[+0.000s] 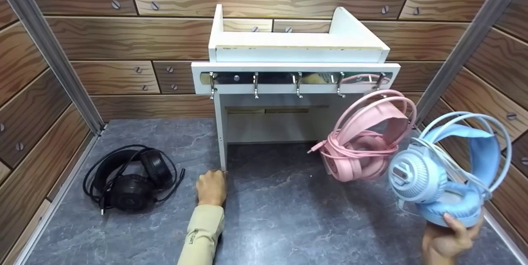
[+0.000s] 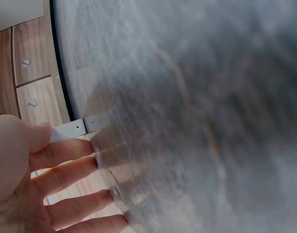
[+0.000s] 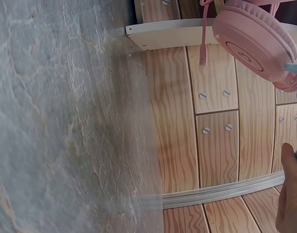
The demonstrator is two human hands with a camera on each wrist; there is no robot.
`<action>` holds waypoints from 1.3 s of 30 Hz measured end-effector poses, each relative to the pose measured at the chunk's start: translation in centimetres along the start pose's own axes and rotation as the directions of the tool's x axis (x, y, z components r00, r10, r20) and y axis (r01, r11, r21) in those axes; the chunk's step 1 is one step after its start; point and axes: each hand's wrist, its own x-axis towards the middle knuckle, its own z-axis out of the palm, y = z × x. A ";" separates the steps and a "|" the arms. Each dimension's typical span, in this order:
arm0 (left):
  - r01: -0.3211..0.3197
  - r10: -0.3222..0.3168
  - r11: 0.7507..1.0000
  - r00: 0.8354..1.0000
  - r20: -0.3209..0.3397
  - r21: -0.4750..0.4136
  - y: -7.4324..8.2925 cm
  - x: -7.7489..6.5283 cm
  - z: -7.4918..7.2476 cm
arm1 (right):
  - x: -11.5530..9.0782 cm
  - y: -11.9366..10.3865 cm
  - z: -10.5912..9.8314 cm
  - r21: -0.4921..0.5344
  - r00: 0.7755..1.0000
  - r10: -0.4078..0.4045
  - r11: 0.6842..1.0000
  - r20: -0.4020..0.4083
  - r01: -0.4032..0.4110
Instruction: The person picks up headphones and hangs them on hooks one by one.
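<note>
My left hand (image 1: 211, 188) is at the foot of the left side panel of a white shelf rack (image 1: 302, 78). In the left wrist view, thumb and forefinger of that hand (image 2: 46, 165) pinch the panel's edge (image 2: 68, 130), the other fingers against the tabletop. At the right, my right hand (image 1: 451, 234) grips the lower ear cup of light-blue headphones (image 1: 416, 174) from below, holding them up off the table. Pink headphones (image 1: 350, 155) with a wound cable hang at the rack's right end; their hook is partly hidden. The right wrist view shows the right hand (image 3: 291, 194) only in part.
Black headphones (image 1: 132, 191) lie on the grey marbled tabletop (image 1: 264, 219) at the left, cable looped around them. Several metal hooks (image 1: 299, 85) line the rack's front rail. Wood-patterned walls (image 1: 144, 38) with metal corner posts (image 1: 53, 46) surround the table.
</note>
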 end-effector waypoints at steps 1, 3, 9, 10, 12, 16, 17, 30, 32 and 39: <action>-0.001 0.001 1.000 1.000 0.003 -0.002 0.0 -0.1 0.0 | -0.1 -0.1 -0.1 -0.001 1.000 -0.001 1.000 -0.004 0.001; -0.006 0.006 1.000 1.000 0.010 -0.004 0.1 -0.1 0.0 | -0.2 -0.2 -0.2 0.001 1.000 0.000 1.000 -0.012 0.000; -0.003 0.003 1.000 1.000 0.006 -0.008 0.3 0.2 -0.1 | -0.3 -0.1 0.2 0.028 1.000 -0.007 1.000 -0.002 0.007; -0.001 0.001 1.000 1.000 0.006 -0.008 0.3 0.2 -0.1 | -0.4 -0.1 0.2 0.032 1.000 -0.008 0.999 -0.005 0.008; -0.002 0.003 1.000 1.000 0.006 -0.009 0.4 0.3 -0.1 | -0.4 -0.1 0.4 0.027 1.000 -0.015 1.000 0.001 0.015; -0.010 0.010 1.000 1.000 0.011 0.002 0.5 0.2 -0.2 | -0.7 -0.2 0.4 0.037 0.999 -0.026 0.999 0.019 0.025; -0.011 0.011 1.000 1.000 0.010 0.004 0.5 0.1 -0.2 | -0.8 -0.3 0.4 0.041 0.999 -0.025 0.999 0.023 0.024; 0.003 -0.003 1.000 1.000 0.029 0.000 0.5 0.2 -0.3 | -1.5 0.0 0.8 0.052 0.998 -0.023 0.998 0.060 0.020; 0.004 -0.003 1.000 0.999 0.033 -0.001 0.4 0.1 -0.3 | -1.5 -0.1 0.8 0.062 0.998 -0.011 0.998 0.054 0.008; 0.002 -0.003 1.000 0.999 0.046 0.005 0.2 0.1 -0.3 | -1.6 -0.1 1.1 0.035 0.998 -0.024 0.999 0.058 0.022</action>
